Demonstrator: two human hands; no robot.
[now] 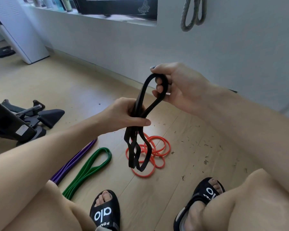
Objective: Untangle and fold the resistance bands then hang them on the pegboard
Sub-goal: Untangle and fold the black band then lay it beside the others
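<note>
We hold black band (141, 104) above floor (182, 147): left hand (123, 114) grips bundled middle, right hand (173, 85) fingers hooked through top loop. Purple band (73, 161) and green band (88, 169) lie folded; orange band (158, 149) looks tangled. Grey band (193, 14) already hangs on wall. We judge about halfway.

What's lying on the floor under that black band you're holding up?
An orange band lies coiled on the wooden floor beneath the black band. The hanging black loops cover part of the coil, so its full tangle cannot be seen.
</note>
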